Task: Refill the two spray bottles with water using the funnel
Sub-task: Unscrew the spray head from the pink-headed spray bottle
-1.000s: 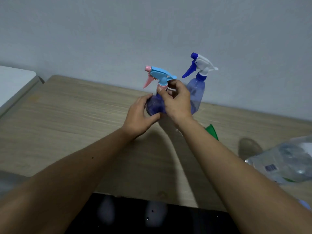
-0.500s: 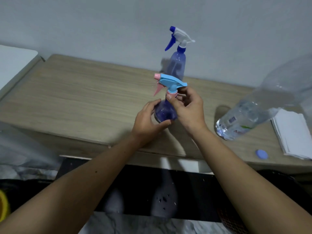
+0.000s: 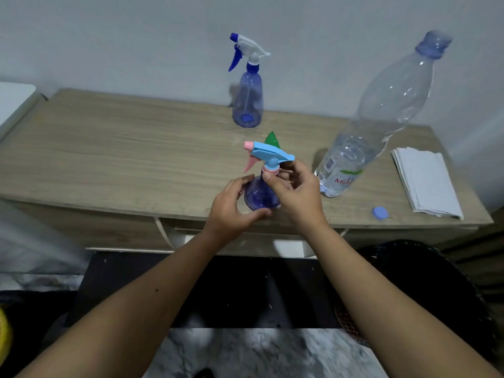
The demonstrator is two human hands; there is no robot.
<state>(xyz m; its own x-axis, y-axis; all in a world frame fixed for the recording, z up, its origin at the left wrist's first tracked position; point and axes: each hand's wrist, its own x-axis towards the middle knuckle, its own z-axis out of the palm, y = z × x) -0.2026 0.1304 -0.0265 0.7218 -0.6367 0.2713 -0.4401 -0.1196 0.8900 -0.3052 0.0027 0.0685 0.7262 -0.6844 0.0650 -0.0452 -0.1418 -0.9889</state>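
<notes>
The small spray bottle is kept upright at the near edge of the worktop, presumably so its head can be unscrewed without tipping. Its round body is braced by the left hand, whose grip is curled around it from nine o'clock. The pink collar under the light-blue trigger head is pinched by the right hand, a hold suited to twisting. The second spray bottle stands apart at twelve o'clock, head on. The green funnel lies just behind the held bottle. At two o'clock the water bottle stands uncapped, its blue cap lying at four o'clock beside folded paper towels, probably kept for spills.
</notes>
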